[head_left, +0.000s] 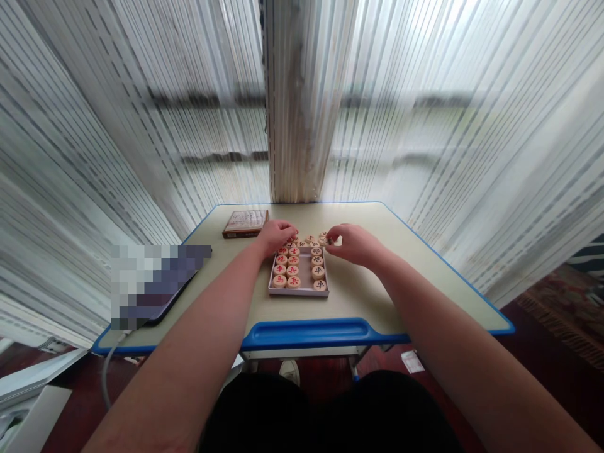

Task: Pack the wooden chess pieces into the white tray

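A shallow open box (299, 292) holds round wooden Chinese chess pieces. Two columns with red characters, among them one piece (293, 270), fill its left side. Down its right side runs a column with dark characters, including this piece (318, 272), and the box floor shows between. More loose pieces (309, 239) lie at the far end of the box. My left hand (277, 235) is at the far left corner, its fingers drawn together over the pieces, hiding whatever they hold. Beyond the far right corner, my right hand (353, 244) pinches a chess piece (329, 241) between thumb and fingers.
A flat brown box (246, 223) lies at the table's back left. A dark tablet-like device (175, 292), partly blurred out, rests at the left edge with a cable (106, 371). The table (406, 283) has a blue rim and front tray groove (309, 331). Curtains (302, 126) hang behind.
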The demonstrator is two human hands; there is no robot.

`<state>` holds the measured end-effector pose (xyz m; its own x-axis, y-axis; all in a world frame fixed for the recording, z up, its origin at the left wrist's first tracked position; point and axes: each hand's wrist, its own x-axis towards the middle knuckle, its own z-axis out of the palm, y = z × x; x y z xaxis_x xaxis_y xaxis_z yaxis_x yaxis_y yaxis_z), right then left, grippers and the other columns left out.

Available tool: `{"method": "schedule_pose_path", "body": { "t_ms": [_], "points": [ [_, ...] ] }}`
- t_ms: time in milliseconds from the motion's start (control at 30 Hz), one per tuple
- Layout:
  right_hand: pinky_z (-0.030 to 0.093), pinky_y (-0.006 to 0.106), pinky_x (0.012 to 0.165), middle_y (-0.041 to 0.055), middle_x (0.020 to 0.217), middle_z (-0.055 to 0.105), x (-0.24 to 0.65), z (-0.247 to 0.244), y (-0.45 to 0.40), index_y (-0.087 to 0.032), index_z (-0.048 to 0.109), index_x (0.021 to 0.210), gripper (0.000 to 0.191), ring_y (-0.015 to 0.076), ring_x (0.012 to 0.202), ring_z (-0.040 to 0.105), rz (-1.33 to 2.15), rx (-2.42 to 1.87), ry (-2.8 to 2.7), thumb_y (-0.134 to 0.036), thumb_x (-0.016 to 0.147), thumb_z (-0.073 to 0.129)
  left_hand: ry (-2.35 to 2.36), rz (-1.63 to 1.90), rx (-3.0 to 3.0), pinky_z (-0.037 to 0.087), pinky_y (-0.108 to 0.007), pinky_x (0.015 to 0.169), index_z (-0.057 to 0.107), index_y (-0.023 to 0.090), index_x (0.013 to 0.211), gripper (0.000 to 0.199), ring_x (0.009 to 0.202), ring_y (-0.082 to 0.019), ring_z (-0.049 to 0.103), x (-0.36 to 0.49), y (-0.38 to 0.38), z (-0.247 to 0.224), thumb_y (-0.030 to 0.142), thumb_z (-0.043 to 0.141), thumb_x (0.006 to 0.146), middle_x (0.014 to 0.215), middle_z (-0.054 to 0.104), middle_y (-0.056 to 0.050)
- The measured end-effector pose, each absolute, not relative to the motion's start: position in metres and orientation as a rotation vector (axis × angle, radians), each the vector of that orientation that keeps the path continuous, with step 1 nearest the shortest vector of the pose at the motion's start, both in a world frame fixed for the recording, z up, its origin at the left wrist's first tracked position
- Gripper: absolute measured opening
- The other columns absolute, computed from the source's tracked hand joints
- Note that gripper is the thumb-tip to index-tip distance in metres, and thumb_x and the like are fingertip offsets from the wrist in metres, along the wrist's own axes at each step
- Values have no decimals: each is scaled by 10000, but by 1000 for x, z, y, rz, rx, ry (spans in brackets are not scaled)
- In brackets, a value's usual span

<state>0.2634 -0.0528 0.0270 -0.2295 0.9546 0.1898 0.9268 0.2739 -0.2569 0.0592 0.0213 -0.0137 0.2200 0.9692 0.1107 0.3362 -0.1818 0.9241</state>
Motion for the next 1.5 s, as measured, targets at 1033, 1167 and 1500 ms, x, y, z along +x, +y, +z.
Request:
{"method": "schedule_pose_path", "body": {
  "t_ms": [1033,1167,1500],
  "points": [
    [369,243,600,24,813,580,250,53,-92,-182,645,896,277,135,692,486,664,-1224,-2737,-303,648,673,1278,902,1752,438,-228,614,654,151,626,153,611,-115,540,59,24,-14,271,561,608,629,645,-11],
    [363,242,583,19,789,577,250,52,-92,-188,646,887,266,132,669,484,634,-1229,-2744,-298,646,673,1284,904,1763,439,-230,620,655,150,626,151,613,-115,542,59,23,-13,274,569,608,636,647,-13],
    [348,230,557,8,755,569,251,52,-92,-185,659,904,281,117,633,478,651,-1223,-2719,-323,660,677,1236,927,1689,428,-234,586,667,140,645,165,582,-110,528,57,28,-18,282,607,586,610,634,-13]
  ]
}}
